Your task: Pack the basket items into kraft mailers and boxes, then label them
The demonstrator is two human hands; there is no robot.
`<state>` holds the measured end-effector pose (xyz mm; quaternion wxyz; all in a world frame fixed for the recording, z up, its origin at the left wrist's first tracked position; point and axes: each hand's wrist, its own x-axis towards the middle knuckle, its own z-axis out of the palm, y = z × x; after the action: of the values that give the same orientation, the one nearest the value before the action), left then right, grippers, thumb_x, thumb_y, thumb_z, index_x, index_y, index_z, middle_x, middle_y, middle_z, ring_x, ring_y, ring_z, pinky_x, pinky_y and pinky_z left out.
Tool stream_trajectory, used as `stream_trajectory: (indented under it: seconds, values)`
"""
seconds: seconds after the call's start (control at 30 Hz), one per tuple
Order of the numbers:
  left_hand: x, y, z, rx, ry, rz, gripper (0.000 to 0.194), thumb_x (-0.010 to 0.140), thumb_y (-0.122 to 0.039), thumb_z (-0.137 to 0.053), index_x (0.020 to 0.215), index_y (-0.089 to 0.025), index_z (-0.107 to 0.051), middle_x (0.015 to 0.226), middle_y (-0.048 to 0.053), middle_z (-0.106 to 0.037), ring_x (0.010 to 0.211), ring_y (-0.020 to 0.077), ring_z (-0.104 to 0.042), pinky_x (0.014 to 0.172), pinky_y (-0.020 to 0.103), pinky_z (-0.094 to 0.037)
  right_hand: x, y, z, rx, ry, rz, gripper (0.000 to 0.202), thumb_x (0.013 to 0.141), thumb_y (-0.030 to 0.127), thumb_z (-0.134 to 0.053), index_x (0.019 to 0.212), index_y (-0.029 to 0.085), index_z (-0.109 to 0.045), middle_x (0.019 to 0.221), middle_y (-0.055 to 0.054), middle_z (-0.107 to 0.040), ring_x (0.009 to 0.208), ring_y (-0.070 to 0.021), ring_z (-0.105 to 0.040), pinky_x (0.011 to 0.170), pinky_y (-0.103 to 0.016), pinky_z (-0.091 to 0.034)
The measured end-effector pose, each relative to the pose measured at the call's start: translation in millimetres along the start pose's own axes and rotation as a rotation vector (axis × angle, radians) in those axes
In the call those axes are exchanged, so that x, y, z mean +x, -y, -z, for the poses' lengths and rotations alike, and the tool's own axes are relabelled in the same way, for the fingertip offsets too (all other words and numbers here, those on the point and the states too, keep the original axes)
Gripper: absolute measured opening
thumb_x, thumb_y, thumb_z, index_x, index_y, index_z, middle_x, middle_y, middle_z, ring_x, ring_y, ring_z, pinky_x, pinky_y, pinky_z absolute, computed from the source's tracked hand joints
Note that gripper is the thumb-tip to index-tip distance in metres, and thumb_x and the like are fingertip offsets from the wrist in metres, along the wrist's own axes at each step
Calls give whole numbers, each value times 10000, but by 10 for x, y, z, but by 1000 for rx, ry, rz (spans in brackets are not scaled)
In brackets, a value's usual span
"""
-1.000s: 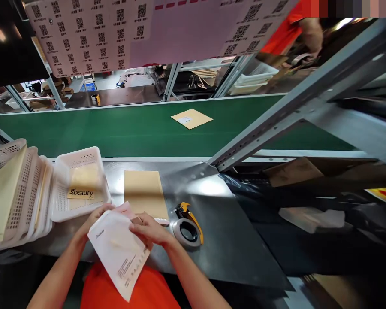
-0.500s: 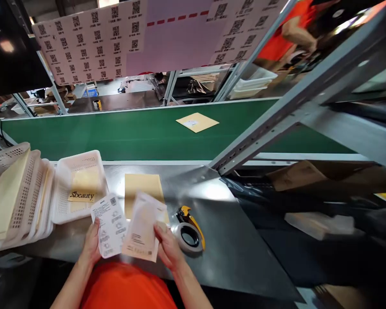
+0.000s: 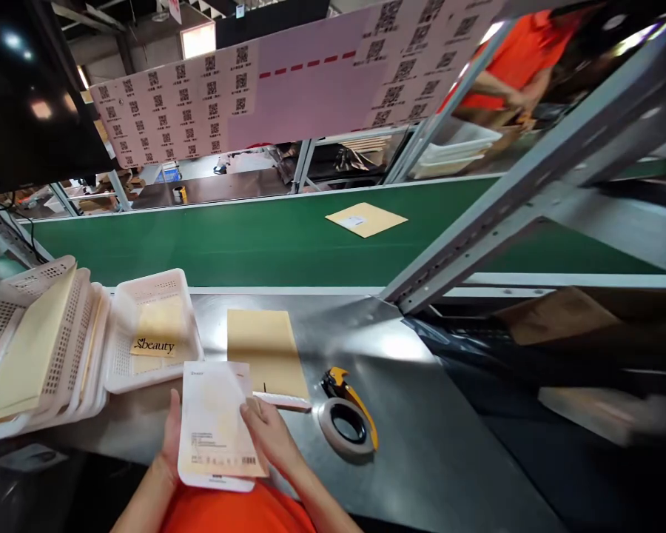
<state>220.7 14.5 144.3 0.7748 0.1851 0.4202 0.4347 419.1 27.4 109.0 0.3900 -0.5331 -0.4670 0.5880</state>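
A pale printed packet (image 3: 219,422) lies over a white card (image 3: 216,483), whose edges show at the left and below. My left hand (image 3: 172,433) grips their left side, and my right hand (image 3: 271,437) pinches the packet's right edge. Just beyond, a yellow envelope (image 3: 263,348) rests on the metal table, with a thin white item (image 3: 283,401) across its near edge. To the right sit a roll of tape (image 3: 341,428) and a yellow-and-black tape cutter (image 3: 355,396).
A white basket (image 3: 116,355) holding a "beauty" packet (image 3: 154,345) stands left, beside stacked baskets (image 3: 61,370). Behind runs a green conveyor (image 3: 227,248) carrying an envelope (image 3: 374,220). A slanted metal post (image 3: 466,222) rises at right. Across the conveyor is a person in orange (image 3: 519,70).
The packet has moved left from beside the card to on top of it, and both hands are closer together. The thin white item has come into view. The conveyor envelope appears farther right.
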Motion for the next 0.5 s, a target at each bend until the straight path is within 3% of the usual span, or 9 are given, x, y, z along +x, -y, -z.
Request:
stream_trajectory:
  seconds: [0.03,0.1,0.17,0.23,0.3,0.4,0.47,0.5]
  values:
    - [-14,2,40,-14,23,41,743,796,-714,-734,1306,-175,-690,1258,188,-759,1251,411,-678,1059,584,-548,-11,17,19,-55,2,19,471,869,659,-603,869,204,-725,878,-75,-750,909,-292,-697,867,-417,-575]
    - [-14,15,115,-32,52,104,749,666,-481,-917,1302,-152,-698,1200,189,-789,1232,434,-693,1097,594,-523,-35,67,59,-174,-124,58,496,917,644,-526,916,200,-746,970,-100,-735,983,-291,-692,953,-433,-558]
    - [9,39,171,-34,21,84,757,623,-300,-956,1314,-142,-692,1158,180,-807,1191,416,-720,1121,581,-512,-53,127,117,-244,-321,114,553,952,623,-459,1064,172,-759,1129,-150,-710,1107,-306,-672,1047,-452,-518]
    - [39,67,200,-33,-36,11,739,641,-257,-953,1323,-142,-691,1143,166,-813,1161,394,-737,1125,558,-517,-70,180,175,-231,-416,155,622,969,609,-438,1249,130,-719,1163,-168,-707,1123,-303,-668,1036,-441,-522]
    - [65,97,203,-36,-45,-24,736,644,-232,-951,1328,-147,-695,1157,156,-812,1154,384,-741,1125,534,-522,-89,217,186,-188,-356,134,671,949,607,-507,1372,110,-662,975,-108,-733,941,-269,-691,885,-393,-565]
    - [87,146,171,-45,18,17,716,639,-225,-949,1312,-161,-713,1168,151,-810,1178,381,-731,1130,503,-518,-118,252,73,-216,-170,78,691,858,548,-671,1411,135,-647,723,-3,-664,707,-219,-636,714,-345,-550]
    - [85,176,142,-26,64,31,708,634,-236,-949,1302,-180,-720,1172,143,-809,1189,377,-727,1129,493,-516,-128,262,-26,-353,-149,150,708,762,489,-769,1383,165,-670,858,-46,-724,847,-265,-669,827,-400,-565]
    - [78,189,129,-15,83,32,707,632,-240,-946,1299,-188,-720,1178,140,-807,1190,376,-726,1126,494,-516,-132,256,-57,-434,-202,189,746,715,467,-804,1386,172,-665,1016,-95,-748,995,-310,-672,932,-449,-552]
